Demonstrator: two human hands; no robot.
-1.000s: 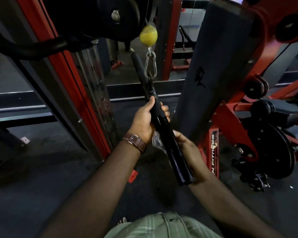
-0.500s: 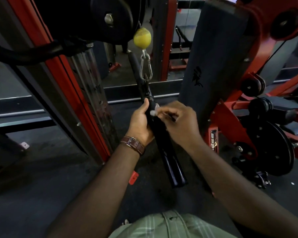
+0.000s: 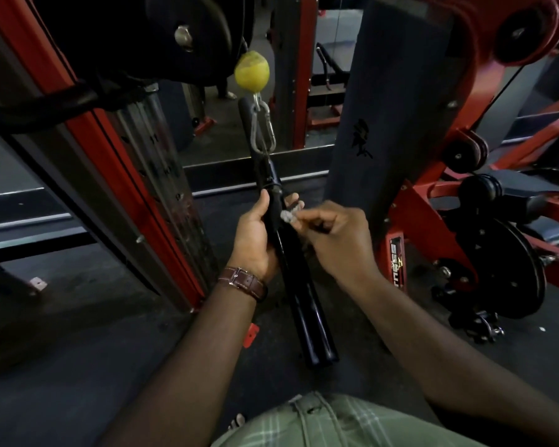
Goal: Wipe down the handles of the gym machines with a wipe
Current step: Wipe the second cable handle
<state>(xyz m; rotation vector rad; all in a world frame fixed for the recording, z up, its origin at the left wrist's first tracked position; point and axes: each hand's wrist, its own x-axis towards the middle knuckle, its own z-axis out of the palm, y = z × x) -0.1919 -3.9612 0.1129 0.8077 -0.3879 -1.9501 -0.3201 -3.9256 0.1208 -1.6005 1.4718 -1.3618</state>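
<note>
The long black bar handle (image 3: pixel 299 301) hangs from a silver carabiner (image 3: pixel 264 127) at centre; the left hand (image 3: pixel 255 237) grips its upper part, while the right hand (image 3: pixel 339 240) pinches a small crumpled white wipe (image 3: pixel 289 215) against it.

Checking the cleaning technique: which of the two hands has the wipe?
The right hand pinches the crumpled white wipe against the black handle. The left hand, with the brown watch strap, only grips the handle.

dim indoor | floor in shadow | edges warped, wide-angle | slight blur
</note>
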